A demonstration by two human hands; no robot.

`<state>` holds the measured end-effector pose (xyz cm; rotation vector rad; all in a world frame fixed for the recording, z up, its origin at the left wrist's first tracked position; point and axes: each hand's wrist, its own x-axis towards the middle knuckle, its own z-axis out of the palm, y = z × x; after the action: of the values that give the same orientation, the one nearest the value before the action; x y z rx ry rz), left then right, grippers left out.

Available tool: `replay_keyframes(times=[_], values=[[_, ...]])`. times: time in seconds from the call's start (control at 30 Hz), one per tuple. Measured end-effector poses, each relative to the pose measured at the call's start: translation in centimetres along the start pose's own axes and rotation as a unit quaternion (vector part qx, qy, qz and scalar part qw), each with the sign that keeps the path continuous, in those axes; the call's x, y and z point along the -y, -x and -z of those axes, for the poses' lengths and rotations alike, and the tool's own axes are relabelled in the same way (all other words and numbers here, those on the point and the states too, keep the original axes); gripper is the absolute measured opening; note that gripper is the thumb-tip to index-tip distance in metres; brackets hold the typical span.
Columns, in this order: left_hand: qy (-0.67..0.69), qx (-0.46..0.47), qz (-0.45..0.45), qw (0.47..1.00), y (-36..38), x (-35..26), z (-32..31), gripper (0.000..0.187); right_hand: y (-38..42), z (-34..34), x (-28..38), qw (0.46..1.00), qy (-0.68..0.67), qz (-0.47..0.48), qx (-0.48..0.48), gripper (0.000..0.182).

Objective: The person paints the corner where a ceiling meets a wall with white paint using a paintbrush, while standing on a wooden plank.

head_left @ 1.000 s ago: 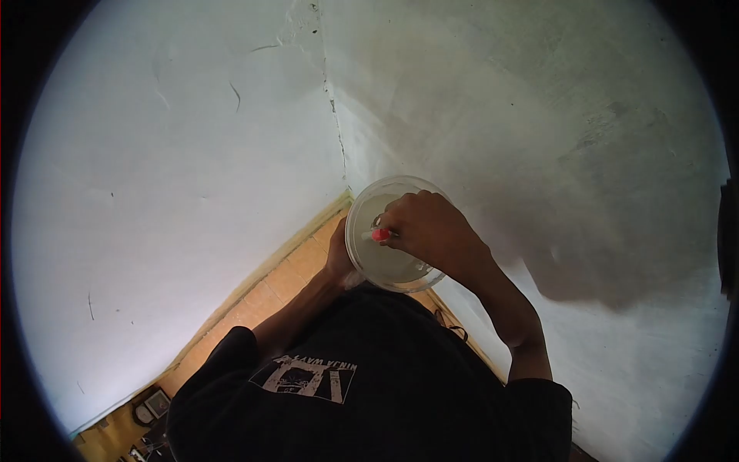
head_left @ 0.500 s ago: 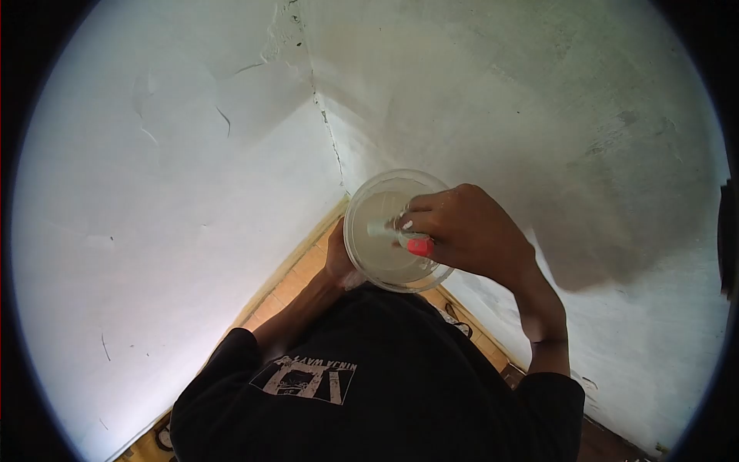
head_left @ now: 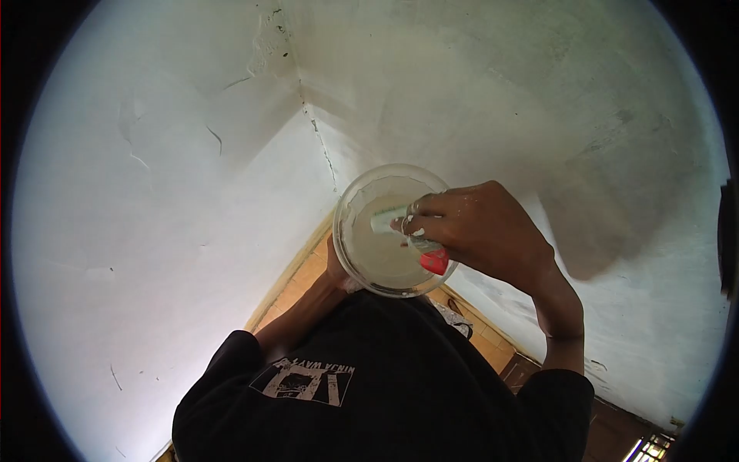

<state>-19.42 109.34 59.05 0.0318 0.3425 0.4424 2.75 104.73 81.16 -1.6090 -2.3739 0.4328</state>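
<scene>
My left hand (head_left: 336, 266) grips the side of a round, clear plastic tub (head_left: 362, 279), its fingers partly hidden behind the wall. Pale, whitish liquid covers the tub's bottom. Over the opening, my right hand (head_left: 481, 231) is closed around a paintbrush (head_left: 433, 260) with a red handle end. The brush's pale, coated head points left into the tub, and my fingers cover its middle. White specks dot the fingers of my right hand.
Two whitish walls meet in a cracked corner (head_left: 312, 115) just ahead. The left wall (head_left: 154, 231) has scratches, and the right wall (head_left: 616, 146) shows darker patches. Orange floor tiles (head_left: 296, 281) lie below. A dark door-like panel and grille (head_left: 650, 448) are at lower right.
My right hand has shifted slightly right and the brush has turned, so more of its pale head and red end shows. The tub has moved a little left in view.
</scene>
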Motion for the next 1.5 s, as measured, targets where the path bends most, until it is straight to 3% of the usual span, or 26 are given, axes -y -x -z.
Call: replay_keyframes(times=[0.03, 0.13, 0.2, 0.27, 0.33, 0.4, 0.43, 0.47, 0.53, 0.63, 0.73, 0.8, 0.83, 0.93, 1.0, 1.03, 1.1, 1.13, 1.2, 1.3, 1.4, 1.5], values=[[-0.001, -0.005, 0.005, 1.000, -0.1, -0.1, -0.1, 0.062, 0.0, 0.1, 0.2, 0.999, 0.040, 0.002, -0.022, 0.021], [-0.052, 0.010, -0.022, 0.998, -0.4, -0.3, -0.5, 0.063, 0.6, 0.3, 0.0, 0.997, -0.073, 0.030, 0.008, 0.021], [-0.051, 0.045, -0.029, 0.997, -0.2, -0.2, -1.0, 0.062, 0.6, -0.6, 0.0, 0.996, 0.000, 0.031, -0.082, 0.020], [-0.002, 0.101, -0.010, 0.995, 0.1, -0.4, -1.9, 0.062, 0.4, -0.3, 0.4, 0.997, 0.012, 0.031, -0.069, 0.019], [-0.221, 0.007, -0.044, 0.974, 0.7, -0.5, -2.5, 0.060, 0.0, 1.4, 1.3, 0.998, -0.039, 0.031, 0.047, 0.019], [-0.209, 0.019, -0.031, 0.977, 0.7, -0.7, -3.0, 0.059, 0.2, 0.5, 1.8, 0.998, 0.060, 0.012, 0.007, 0.018], [-0.087, 0.076, 0.000, 0.993, 0.5, -0.8, -3.2, 0.059, 0.3, 0.2, 2.0, 0.994, 0.110, 0.004, -0.011, 0.018], [0.038, 0.131, 0.031, 0.990, 0.6, -0.8, -3.3, 0.059, 0.2, 0.4, 2.2, 0.997, 0.075, 0.012, 0.015, 0.017], [0.061, 0.145, 0.067, 0.985, 0.7, -0.9, -3.5, 0.060, -0.2, 1.0, 2.4, 0.997, 0.006, 0.031, 0.064, 0.017], [0.080, 0.153, 0.082, 0.981, 0.9, -0.8, -3.6, 0.062, 0.1, 0.2, 3.3, 0.995, 0.100, 0.001, 0.016, 0.019], [0.084, 0.206, 0.110, 0.969, 1.1, -0.6, -3.7, 0.064, 0.5, 0.4, 3.0, 0.999, 0.013, 0.032, 0.024, 0.018], [0.106, 0.210, 0.126, 0.964, 1.2, -0.4, -3.7, 0.067, 0.8, 0.4, 3.6, 0.997, 0.081, 0.012, 0.013, 0.019], [0.130, 0.186, 0.127, 0.966, 1.4, -0.2, -3.6, 0.068, 1.0, 0.3, 3.8, 0.993, 0.115, 0.004, 0.008, 0.020], [0.164, 0.189, 0.148, 0.957, 2.0, 0.5, -4.3, 0.070, 2.2, 0.1, 3.0, 0.998, -0.014, 0.058, -0.038, 0.020], [0.016, 0.124, 0.113, 0.986, 2.7, 1.1, -5.7, 0.068, 2.6, 0.6, 3.7, 0.997, 0.078, 0.028, -0.004, 0.020], [-0.137, 0.041, 0.065, 0.988, 3.4, 1.4, -7.3, 0.066, 2.8, 0.9, 4.1, 0.992, 0.123, 0.012, 0.013, 0.020], [-0.171, 0.025, 0.032, 0.984, 3.5, 2.2, -7.4, 0.061, 3.0, 2.0, 4.6, 0.994, 0.090, 0.009, 0.066, 0.020], [-0.053, 0.093, 0.049, 0.993, 3.0, 2.7, -6.2, 0.058, 3.3, 2.4, 4.7, 0.993, 0.073, 0.008, 0.091, 0.020], [-0.043, 0.098, 0.036, 0.994, 3.0, 3.4, -5.3, 0.053, 4.7, 1.4, 4.3, 0.995, 0.093, 0.021, 0.018, 0.021], [-0.249, -0.049, -0.020, 0.967, 3.5, 4.5, -5.7, 0.049, 6.0, 1.8, 4.1, 0.997, 0.060, 0.040, -0.018, 0.022], [-0.213, -0.063, -0.007, 0.975, 3.4, 5.4, -4.9, 0.047, 7.1, 2.2, 4.8, 0.998, 0.044, 0.034, -0.002, 0.022], [-0.082, 0.019, 0.003, 0.996, 3.4, 6.8, -3.5, 0.047, 8.1, 2.0, 4.6, 0.998, 0.053, 0.016, -0.014, 0.021]])
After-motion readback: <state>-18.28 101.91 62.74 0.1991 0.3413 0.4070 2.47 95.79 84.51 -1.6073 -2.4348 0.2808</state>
